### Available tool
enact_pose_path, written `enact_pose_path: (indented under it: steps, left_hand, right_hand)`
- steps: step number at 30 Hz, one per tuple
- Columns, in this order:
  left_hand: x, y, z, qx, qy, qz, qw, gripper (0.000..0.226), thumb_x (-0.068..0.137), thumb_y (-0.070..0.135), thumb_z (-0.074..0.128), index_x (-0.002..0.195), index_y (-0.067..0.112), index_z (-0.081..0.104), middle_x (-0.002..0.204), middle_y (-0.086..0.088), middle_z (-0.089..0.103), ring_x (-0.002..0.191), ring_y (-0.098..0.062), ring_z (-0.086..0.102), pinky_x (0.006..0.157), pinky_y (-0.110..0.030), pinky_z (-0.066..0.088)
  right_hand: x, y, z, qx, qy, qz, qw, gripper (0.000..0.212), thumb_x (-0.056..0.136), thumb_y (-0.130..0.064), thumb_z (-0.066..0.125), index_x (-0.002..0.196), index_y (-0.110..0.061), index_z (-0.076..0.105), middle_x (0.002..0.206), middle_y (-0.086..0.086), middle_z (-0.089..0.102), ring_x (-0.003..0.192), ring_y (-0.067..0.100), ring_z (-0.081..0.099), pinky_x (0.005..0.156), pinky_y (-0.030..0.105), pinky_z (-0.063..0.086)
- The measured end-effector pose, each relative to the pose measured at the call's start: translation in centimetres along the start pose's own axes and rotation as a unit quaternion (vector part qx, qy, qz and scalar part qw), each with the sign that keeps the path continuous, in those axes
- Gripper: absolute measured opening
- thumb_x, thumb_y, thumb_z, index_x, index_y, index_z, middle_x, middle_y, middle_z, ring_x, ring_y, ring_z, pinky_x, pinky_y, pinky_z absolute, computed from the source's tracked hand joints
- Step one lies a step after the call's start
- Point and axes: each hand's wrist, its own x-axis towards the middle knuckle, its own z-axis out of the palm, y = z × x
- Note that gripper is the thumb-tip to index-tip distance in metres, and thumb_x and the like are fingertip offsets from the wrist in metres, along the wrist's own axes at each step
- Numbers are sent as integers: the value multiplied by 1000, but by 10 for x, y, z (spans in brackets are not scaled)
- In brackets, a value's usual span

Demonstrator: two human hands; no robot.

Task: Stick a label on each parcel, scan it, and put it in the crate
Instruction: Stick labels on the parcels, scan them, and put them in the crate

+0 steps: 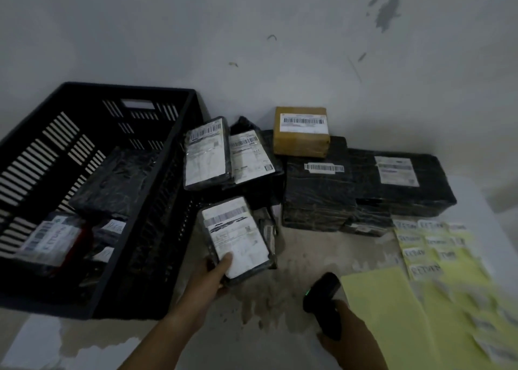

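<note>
My left hand [215, 274] grips the near end of a small black parcel [238, 238] with a white shipping label, thumb on top. It is held just right of the black crate [157, 201]. My right hand [339, 330] holds a black handheld scanner [322, 294] with a green light, its head turned toward the parcel. Inside the crate lie several wrapped parcels [53, 238], some with handwritten labels. Yellow backing sheets with white "RETURN" labels [426, 270] lie at the right.
More parcels stand against the wall: two small black ones [207, 154] leaning by the crate, a brown box [301, 131] on a large black parcel [319, 184], and another large black parcel [400, 182]. The floor is stained concrete.
</note>
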Motion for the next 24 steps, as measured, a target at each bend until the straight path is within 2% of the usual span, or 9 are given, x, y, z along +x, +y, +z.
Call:
enact_pose_path:
  steps: [2, 8, 11, 13, 15, 17, 19, 21, 24]
  left_hand:
    - [-13, 0, -4, -32, 19, 15, 999, 18, 100, 30, 61, 106, 46, 57, 112, 15, 68, 105, -14, 66, 93, -41, 55]
    - [-44, -31, 30, -84, 48, -1, 995, 19, 100, 31, 62, 118, 29, 62, 121, 3, 73, 111, -22, 69, 87, -38, 57]
    - [-59, -44, 72, -90, 26, -12, 996, 16, 100, 32, 61, 116, 32, 63, 114, 10, 74, 105, -18, 71, 80, -32, 59]
    - [-70, -52, 99, -93, 15, -5, 996, 16, 100, 31, 62, 116, 33, 63, 111, 14, 74, 102, -13, 73, 79, -30, 60]
    - [-77, -62, 121, -90, 9, 9, 996, 20, 100, 31, 63, 120, 32, 63, 112, 15, 75, 102, -11, 73, 83, -32, 61]
    - [-83, -71, 137, -85, 5, 26, 996, 24, 100, 29, 63, 124, 32, 63, 117, 11, 75, 106, -13, 72, 92, -39, 60]
    - [-88, -78, 149, -79, 5, 42, 996, 29, 100, 28, 64, 129, 28, 62, 123, 8, 73, 112, -16, 71, 98, -46, 57]
    - [-92, -84, 158, -78, 8, 53, 996, 32, 99, 25, 65, 131, 27, 62, 123, 8, 73, 113, -17, 70, 99, -48, 56]
    - [-99, -91, 168, -66, 15, 72, 995, 30, 100, 24, 64, 129, 27, 62, 121, 10, 74, 108, -13, 72, 96, -46, 59]
  right_hand:
    - [-15, 8, -15, 21, -27, 6, 999, 99, 65, -60, 82, 142, -33, 25, 126, 0, 52, 113, 17, 58, 95, 22, 44]
    - [-72, 34, -46, 122, 58, -63, 989, 56, 90, -29, 70, 134, -38, 37, 105, -4, 69, 82, 13, 68, 71, 20, 50]
    - [-102, 43, -55, 238, 67, -124, 961, 46, 94, -8, 62, 126, -38, 47, 73, 4, 68, 68, 22, 66, 67, 31, 49]
    - [-122, 45, -58, 296, 85, -149, 940, 42, 95, -4, 60, 117, -38, 55, 69, 12, 65, 67, 32, 63, 66, 39, 46]
    - [-143, 42, -63, 303, 96, -190, 929, 21, 93, -17, 65, 109, -31, 63, 67, 13, 64, 64, 32, 63, 64, 37, 46]
    - [-161, 38, -71, 302, 87, -231, 921, 27, 86, -40, 63, 112, -31, 65, 66, 11, 63, 60, 27, 63, 61, 30, 48]
    - [-176, 35, -78, 277, 74, -272, 919, 37, 77, -44, 56, 113, -40, 65, 65, 11, 63, 58, 24, 63, 57, 24, 47]
    - [-184, 38, -83, 253, 71, -296, 918, 27, 84, -49, 53, 109, -49, 62, 64, 10, 63, 57, 20, 63, 55, 19, 45]
    - [-190, 42, -90, 226, 57, -313, 921, 22, 88, -56, 49, 101, -43, 60, 65, 8, 64, 56, 16, 62, 55, 16, 42]
